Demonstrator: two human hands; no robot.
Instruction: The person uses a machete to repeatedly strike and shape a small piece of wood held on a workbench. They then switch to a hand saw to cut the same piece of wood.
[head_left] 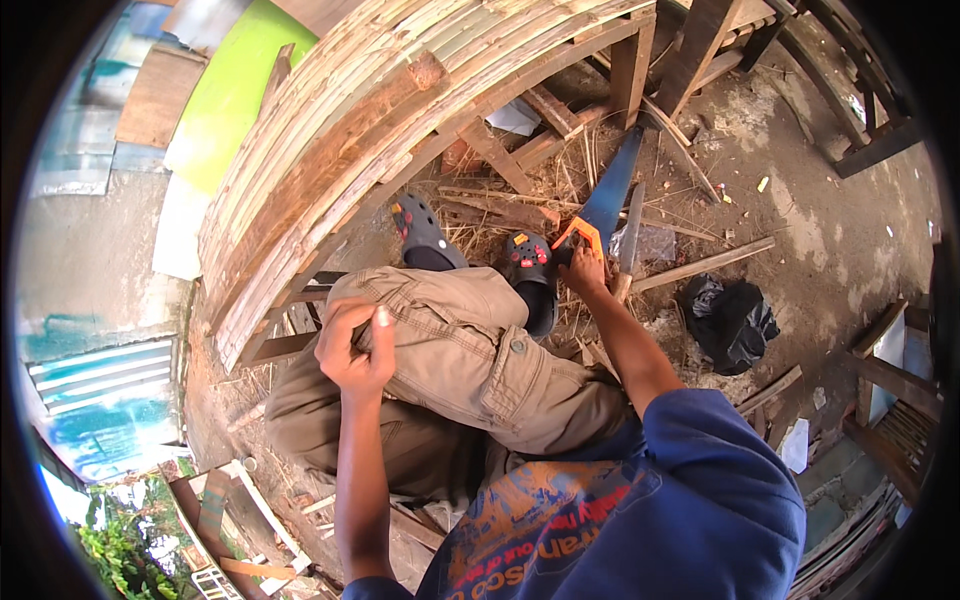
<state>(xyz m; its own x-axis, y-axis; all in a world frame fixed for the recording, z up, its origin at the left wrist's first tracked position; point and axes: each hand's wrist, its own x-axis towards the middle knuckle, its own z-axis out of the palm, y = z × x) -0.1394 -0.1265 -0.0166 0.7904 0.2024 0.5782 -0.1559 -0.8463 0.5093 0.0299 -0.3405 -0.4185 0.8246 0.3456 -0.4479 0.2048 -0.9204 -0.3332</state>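
Note:
My right hand (582,270) is closed around the orange-and-black handle of a handsaw (612,185), low beside my right shoe. The saw's wide blue blade points away from me, its far end by a wooden leg of the bench. My left hand (358,345) is curled into a fist above my bent knee, thumb sticking up, and no object shows in it. I sit with my legs in brown cargo trousers (450,345) bent in front of me. Dark clogs with small colourful charms, such as the near clog (537,285), are on my feet.
A long slatted bench (330,130) curves across the far left, with a loose rough board (340,165) on top. Wood offcuts and splinters litter the dirt floor, including a long stick (705,264). A black plastic bag (728,322) lies at the right, near wooden frames (890,385).

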